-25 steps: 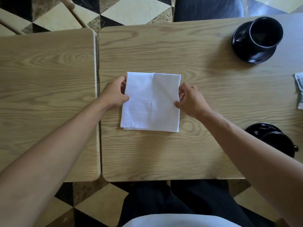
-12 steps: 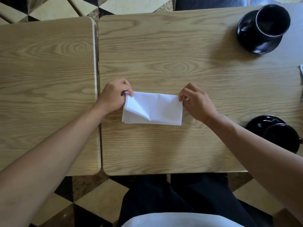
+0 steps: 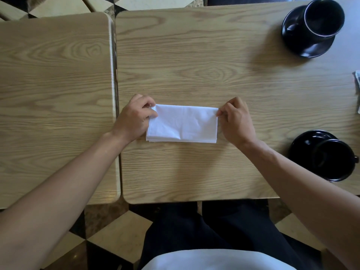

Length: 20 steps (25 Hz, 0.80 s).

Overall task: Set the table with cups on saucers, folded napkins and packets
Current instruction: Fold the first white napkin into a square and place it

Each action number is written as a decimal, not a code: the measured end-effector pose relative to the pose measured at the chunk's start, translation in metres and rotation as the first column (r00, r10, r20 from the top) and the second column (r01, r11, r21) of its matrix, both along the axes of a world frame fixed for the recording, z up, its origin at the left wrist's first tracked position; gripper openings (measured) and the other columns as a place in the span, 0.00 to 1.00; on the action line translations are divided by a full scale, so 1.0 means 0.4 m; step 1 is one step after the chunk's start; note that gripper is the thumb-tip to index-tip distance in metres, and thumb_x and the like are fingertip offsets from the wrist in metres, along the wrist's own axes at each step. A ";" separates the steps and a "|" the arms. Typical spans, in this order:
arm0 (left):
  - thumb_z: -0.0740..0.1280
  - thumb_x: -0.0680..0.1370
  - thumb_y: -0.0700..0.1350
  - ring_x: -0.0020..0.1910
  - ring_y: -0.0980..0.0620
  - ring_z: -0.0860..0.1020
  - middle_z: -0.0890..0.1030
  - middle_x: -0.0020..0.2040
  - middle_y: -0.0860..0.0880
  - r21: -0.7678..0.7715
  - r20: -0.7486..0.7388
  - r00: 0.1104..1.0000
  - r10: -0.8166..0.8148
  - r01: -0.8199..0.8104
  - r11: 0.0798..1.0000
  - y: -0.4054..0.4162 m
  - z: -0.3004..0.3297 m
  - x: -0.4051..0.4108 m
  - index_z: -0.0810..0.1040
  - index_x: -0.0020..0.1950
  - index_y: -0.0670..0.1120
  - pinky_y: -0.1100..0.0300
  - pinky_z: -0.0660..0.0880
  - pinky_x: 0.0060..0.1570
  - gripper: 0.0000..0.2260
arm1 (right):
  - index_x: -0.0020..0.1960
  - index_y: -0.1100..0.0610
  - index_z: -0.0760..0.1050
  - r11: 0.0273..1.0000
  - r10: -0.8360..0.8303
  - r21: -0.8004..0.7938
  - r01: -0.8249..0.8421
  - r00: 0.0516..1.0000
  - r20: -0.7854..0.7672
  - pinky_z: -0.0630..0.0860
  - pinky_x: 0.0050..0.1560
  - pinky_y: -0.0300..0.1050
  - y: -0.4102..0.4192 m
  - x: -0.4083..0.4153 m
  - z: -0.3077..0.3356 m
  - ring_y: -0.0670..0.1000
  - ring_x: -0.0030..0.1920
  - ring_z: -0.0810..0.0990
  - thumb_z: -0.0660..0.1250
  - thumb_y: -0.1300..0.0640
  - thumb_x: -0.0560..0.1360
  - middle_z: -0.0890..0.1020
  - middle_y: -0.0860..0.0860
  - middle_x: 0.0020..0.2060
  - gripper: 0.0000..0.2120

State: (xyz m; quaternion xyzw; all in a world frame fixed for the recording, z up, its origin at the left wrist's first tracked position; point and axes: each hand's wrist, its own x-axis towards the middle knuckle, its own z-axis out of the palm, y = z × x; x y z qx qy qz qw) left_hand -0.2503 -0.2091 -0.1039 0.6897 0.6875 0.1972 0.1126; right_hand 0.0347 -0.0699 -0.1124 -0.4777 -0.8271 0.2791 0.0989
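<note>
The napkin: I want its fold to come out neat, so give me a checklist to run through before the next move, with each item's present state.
1. Napkin lies flat on the table as a folded rectangle: ok.
2. Left hand pinches its far left corner: ok.
3. Right hand pinches its far right corner: ok.
4. Near edges of the layers flush: not ok, they step slightly at the near left corner.
5. Far cup and near cup stand apart from the napkin: ok.
6. Crease pressed sharp: cannot tell.
</note>
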 end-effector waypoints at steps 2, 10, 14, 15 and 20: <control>0.67 0.71 0.25 0.45 0.37 0.76 0.80 0.47 0.37 0.019 -0.070 0.997 -0.022 0.024 1.000 -0.013 -0.006 0.016 0.83 0.40 0.36 0.47 0.76 0.45 0.09 | 0.47 0.63 0.80 0.994 -0.104 -0.023 0.105 0.994 0.031 0.72 0.57 0.55 -0.024 -0.019 0.005 0.62 0.52 0.74 0.62 0.62 0.78 0.76 0.60 0.49 0.08; 0.62 0.81 0.46 0.75 0.34 0.67 0.71 0.73 0.33 -0.060 -0.227 0.959 0.173 -0.191 0.980 -0.021 -0.050 0.155 0.73 0.71 0.34 0.38 0.61 0.75 0.22 | 0.71 0.64 0.73 0.969 0.213 0.118 -0.219 0.975 0.058 0.54 0.78 0.63 -0.143 -0.153 0.012 0.65 0.77 0.62 0.62 0.59 0.80 0.69 0.63 0.75 0.20; 0.58 0.83 0.55 0.80 0.37 0.58 0.61 0.79 0.35 -0.175 -0.259 0.944 0.203 -0.253 0.952 -0.034 -0.084 0.200 0.61 0.79 0.35 0.39 0.57 0.77 0.30 | 0.81 0.59 0.57 0.933 0.342 0.033 -0.359 0.910 0.233 0.47 0.80 0.59 -0.141 -0.145 -0.044 0.59 0.82 0.49 0.55 0.48 0.84 0.55 0.57 0.82 0.29; 0.57 0.83 0.56 0.80 0.37 0.57 0.59 0.80 0.35 -0.197 -0.270 0.942 0.200 -0.257 0.946 -0.039 -0.089 0.197 0.59 0.79 0.35 0.39 0.55 0.78 0.32 | 0.83 0.57 0.54 0.922 0.353 0.059 -0.382 0.894 0.274 0.46 0.81 0.58 -0.133 -0.119 -0.061 0.58 0.82 0.47 0.53 0.43 0.84 0.52 0.56 0.82 0.31; 0.55 0.82 0.60 0.82 0.39 0.51 0.53 0.81 0.35 -0.293 -0.305 0.939 0.160 -0.253 0.922 -0.037 -0.087 0.195 0.54 0.81 0.36 0.36 0.51 0.77 0.36 | 0.83 0.56 0.48 0.899 0.356 0.111 -0.423 0.855 0.378 0.45 0.81 0.57 -0.094 -0.050 -0.090 0.55 0.82 0.45 0.48 0.34 0.82 0.49 0.53 0.83 0.38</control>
